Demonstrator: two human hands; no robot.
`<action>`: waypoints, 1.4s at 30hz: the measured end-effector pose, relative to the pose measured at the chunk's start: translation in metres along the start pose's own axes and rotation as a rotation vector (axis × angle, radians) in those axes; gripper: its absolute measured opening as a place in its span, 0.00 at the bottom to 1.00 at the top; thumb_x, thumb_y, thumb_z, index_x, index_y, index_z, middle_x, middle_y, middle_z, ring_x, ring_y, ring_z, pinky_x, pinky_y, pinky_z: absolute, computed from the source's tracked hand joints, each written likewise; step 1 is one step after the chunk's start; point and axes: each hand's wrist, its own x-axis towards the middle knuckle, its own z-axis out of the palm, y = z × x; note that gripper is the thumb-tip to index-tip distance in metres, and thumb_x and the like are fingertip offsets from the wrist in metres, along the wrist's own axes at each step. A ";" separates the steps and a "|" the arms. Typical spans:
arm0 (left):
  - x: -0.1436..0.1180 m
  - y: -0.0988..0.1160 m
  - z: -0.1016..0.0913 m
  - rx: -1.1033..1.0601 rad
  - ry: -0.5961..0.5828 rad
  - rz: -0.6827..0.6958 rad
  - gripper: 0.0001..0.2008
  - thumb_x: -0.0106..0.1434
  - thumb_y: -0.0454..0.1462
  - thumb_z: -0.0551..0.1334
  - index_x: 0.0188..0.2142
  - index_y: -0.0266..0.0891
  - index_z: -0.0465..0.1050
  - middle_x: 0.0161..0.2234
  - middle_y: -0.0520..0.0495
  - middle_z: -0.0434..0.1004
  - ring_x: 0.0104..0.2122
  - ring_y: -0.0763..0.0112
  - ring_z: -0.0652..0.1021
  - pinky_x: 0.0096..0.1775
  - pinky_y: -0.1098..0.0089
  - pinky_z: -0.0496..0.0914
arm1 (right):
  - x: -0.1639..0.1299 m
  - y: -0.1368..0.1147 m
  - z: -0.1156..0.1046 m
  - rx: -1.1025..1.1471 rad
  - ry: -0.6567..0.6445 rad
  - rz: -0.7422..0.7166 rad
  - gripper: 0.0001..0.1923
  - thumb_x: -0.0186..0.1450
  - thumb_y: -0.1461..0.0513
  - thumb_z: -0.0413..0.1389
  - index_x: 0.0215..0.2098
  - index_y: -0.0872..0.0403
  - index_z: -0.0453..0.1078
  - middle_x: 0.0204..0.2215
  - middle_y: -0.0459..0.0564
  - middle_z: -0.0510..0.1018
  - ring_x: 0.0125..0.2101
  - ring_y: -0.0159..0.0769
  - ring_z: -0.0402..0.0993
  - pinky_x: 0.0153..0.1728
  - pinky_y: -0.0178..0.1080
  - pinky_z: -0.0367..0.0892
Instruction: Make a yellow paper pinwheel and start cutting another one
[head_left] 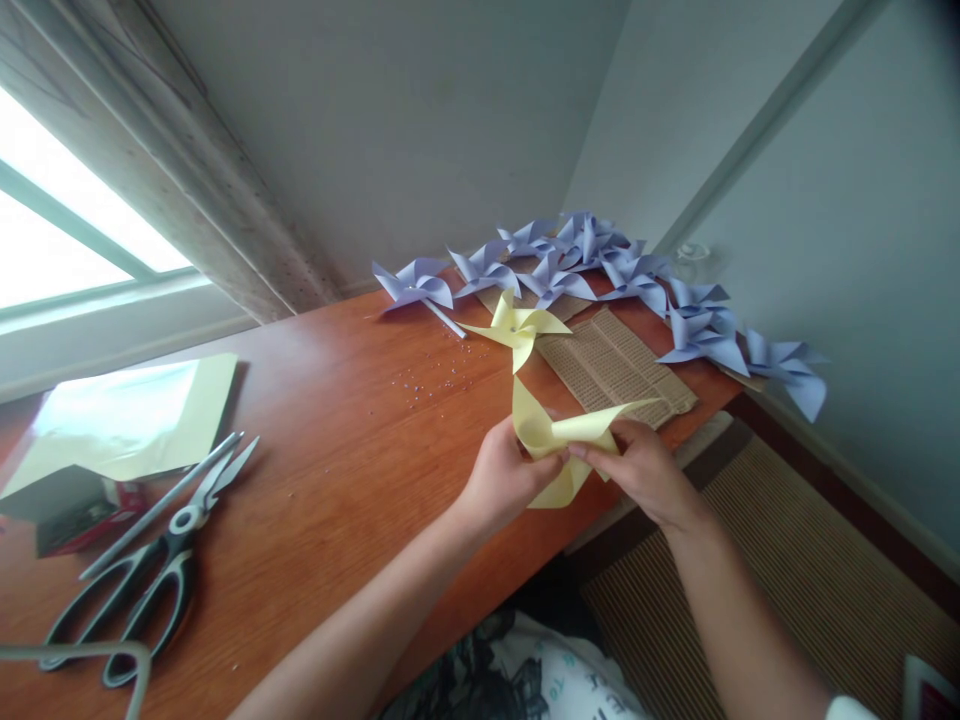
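Note:
Between my two hands is a yellow paper pinwheel (pixel 577 430) with curled blades, held above the table's front edge. My left hand (pixel 514 465) grips its left side, thumb pressed near the centre. From the right, my right hand (pixel 641 465) pinches it, and the two thumbs almost meet at the middle. Whether a pin sits at the centre is hidden by my fingers. Just beyond lies another yellow pinwheel (pixel 517 328), flat on the table. Under and past my right hand is a piece of corrugated cardboard (pixel 615 360).
Several purple paper pinwheels (pixel 555 280) line the table's far and right edges, one with a stick (pixel 445 318). Small bits lie scattered on the wooden table (pixel 360 520). At left are scissors (pixel 184 525), a grey rod (pixel 161 508), an opened box (pixel 82 515) and yellow sheets (pixel 202 410).

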 end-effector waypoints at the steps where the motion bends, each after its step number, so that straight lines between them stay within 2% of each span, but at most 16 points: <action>1: 0.001 0.000 0.000 -0.015 -0.047 0.003 0.16 0.54 0.34 0.71 0.43 0.37 0.75 0.37 0.45 0.81 0.36 0.63 0.80 0.40 0.67 0.73 | 0.000 0.004 -0.007 -0.002 0.027 0.010 0.14 0.60 0.54 0.68 0.40 0.52 0.82 0.35 0.51 0.86 0.35 0.45 0.81 0.37 0.44 0.76; 3: 0.004 0.001 0.001 -0.002 -0.116 0.022 0.18 0.56 0.37 0.71 0.45 0.38 0.73 0.40 0.43 0.80 0.39 0.62 0.80 0.42 0.65 0.74 | -0.002 0.015 -0.027 0.018 0.148 0.015 0.17 0.58 0.53 0.70 0.43 0.52 0.82 0.37 0.53 0.86 0.38 0.48 0.82 0.40 0.47 0.77; 5: 0.008 0.002 0.002 0.126 -0.112 0.070 0.16 0.60 0.41 0.69 0.45 0.38 0.73 0.43 0.41 0.79 0.41 0.61 0.80 0.44 0.64 0.74 | -0.006 0.026 -0.052 0.061 0.243 0.053 0.17 0.57 0.54 0.71 0.43 0.50 0.82 0.40 0.54 0.86 0.41 0.51 0.82 0.45 0.51 0.77; 8: 0.018 0.002 0.009 0.533 -0.069 0.214 0.12 0.68 0.42 0.60 0.46 0.38 0.74 0.45 0.38 0.79 0.45 0.57 0.79 0.48 0.59 0.72 | -0.014 0.038 -0.090 0.167 0.426 0.088 0.21 0.54 0.54 0.73 0.46 0.46 0.81 0.46 0.52 0.85 0.48 0.50 0.81 0.55 0.50 0.73; 10: 0.028 -0.001 0.021 0.832 -0.131 0.353 0.13 0.69 0.40 0.58 0.48 0.38 0.74 0.48 0.37 0.78 0.48 0.54 0.78 0.51 0.56 0.71 | -0.021 0.044 -0.110 0.239 0.489 0.085 0.24 0.54 0.54 0.73 0.49 0.45 0.80 0.54 0.52 0.81 0.55 0.48 0.77 0.59 0.46 0.70; 12: 0.037 -0.006 0.036 1.036 -0.223 0.500 0.15 0.69 0.41 0.58 0.50 0.37 0.74 0.53 0.36 0.76 0.55 0.50 0.74 0.57 0.53 0.67 | -0.026 0.049 -0.122 0.288 0.522 0.112 0.24 0.54 0.55 0.73 0.48 0.47 0.81 0.56 0.53 0.80 0.57 0.47 0.76 0.57 0.42 0.71; 14: 0.045 -0.014 0.050 1.183 -0.244 0.612 0.21 0.69 0.48 0.59 0.54 0.36 0.72 0.59 0.35 0.71 0.62 0.43 0.67 0.63 0.45 0.59 | -0.030 0.054 -0.129 0.336 0.549 0.120 0.28 0.52 0.54 0.74 0.50 0.48 0.80 0.56 0.52 0.81 0.56 0.47 0.77 0.56 0.41 0.73; 17: 0.050 -0.027 0.062 1.296 -0.296 0.657 0.29 0.68 0.55 0.58 0.59 0.38 0.70 0.63 0.37 0.67 0.64 0.41 0.63 0.65 0.43 0.54 | -0.035 0.062 -0.134 0.364 0.564 0.145 0.31 0.51 0.53 0.74 0.52 0.48 0.78 0.54 0.50 0.81 0.55 0.49 0.77 0.57 0.44 0.74; 21: 0.044 -0.036 0.061 1.340 -0.341 0.671 0.31 0.68 0.56 0.56 0.61 0.39 0.68 0.65 0.37 0.65 0.65 0.41 0.62 0.65 0.44 0.54 | -0.039 0.069 -0.134 0.370 0.578 0.176 0.29 0.51 0.53 0.74 0.50 0.45 0.79 0.53 0.46 0.82 0.56 0.48 0.76 0.60 0.43 0.72; 25: 0.037 -0.037 0.056 1.356 -0.360 0.675 0.31 0.67 0.55 0.58 0.62 0.39 0.67 0.66 0.37 0.64 0.65 0.41 0.61 0.65 0.43 0.53 | -0.038 0.069 -0.129 0.355 0.575 0.185 0.25 0.51 0.52 0.74 0.47 0.44 0.80 0.52 0.45 0.83 0.56 0.50 0.76 0.61 0.45 0.70; 31: 0.017 -0.035 0.054 1.352 -0.407 0.673 0.31 0.67 0.54 0.59 0.62 0.39 0.66 0.66 0.36 0.64 0.65 0.41 0.62 0.64 0.42 0.54 | -0.033 0.068 -0.123 0.348 0.565 0.183 0.26 0.51 0.52 0.74 0.48 0.43 0.80 0.54 0.45 0.81 0.60 0.51 0.73 0.66 0.47 0.65; 34: 0.002 -0.030 0.054 1.340 -0.420 0.688 0.31 0.66 0.55 0.61 0.60 0.36 0.68 0.64 0.34 0.65 0.64 0.42 0.63 0.63 0.44 0.57 | -0.029 0.067 -0.121 0.352 0.548 0.174 0.27 0.51 0.53 0.74 0.49 0.45 0.79 0.55 0.47 0.81 0.60 0.51 0.73 0.64 0.49 0.67; 36: -0.002 -0.025 0.054 1.316 -0.447 0.685 0.26 0.68 0.53 0.58 0.54 0.35 0.71 0.57 0.36 0.73 0.58 0.47 0.70 0.58 0.49 0.62 | -0.027 0.066 -0.119 0.355 0.529 0.166 0.27 0.52 0.54 0.73 0.49 0.46 0.79 0.55 0.48 0.81 0.59 0.50 0.74 0.62 0.47 0.69; 38: 0.003 -0.019 0.054 1.306 -0.463 0.651 0.16 0.72 0.46 0.54 0.44 0.38 0.73 0.46 0.42 0.78 0.47 0.57 0.75 0.51 0.56 0.67 | -0.025 0.066 -0.117 0.361 0.509 0.166 0.26 0.53 0.54 0.73 0.49 0.45 0.79 0.55 0.48 0.81 0.58 0.48 0.75 0.60 0.45 0.72; 40: 0.018 -0.013 0.054 1.356 -0.396 0.604 0.08 0.71 0.38 0.56 0.39 0.39 0.72 0.40 0.47 0.78 0.42 0.62 0.76 0.44 0.61 0.68 | -0.023 0.066 -0.115 0.364 0.489 0.172 0.26 0.53 0.53 0.73 0.49 0.45 0.79 0.55 0.49 0.81 0.57 0.48 0.76 0.59 0.44 0.73; 42: 0.038 -0.008 0.054 1.405 -0.254 0.537 0.05 0.70 0.35 0.58 0.40 0.40 0.72 0.40 0.47 0.77 0.41 0.62 0.76 0.43 0.62 0.68 | -0.023 0.068 -0.115 0.363 0.472 0.176 0.26 0.53 0.53 0.73 0.49 0.45 0.79 0.54 0.49 0.81 0.56 0.48 0.77 0.58 0.44 0.74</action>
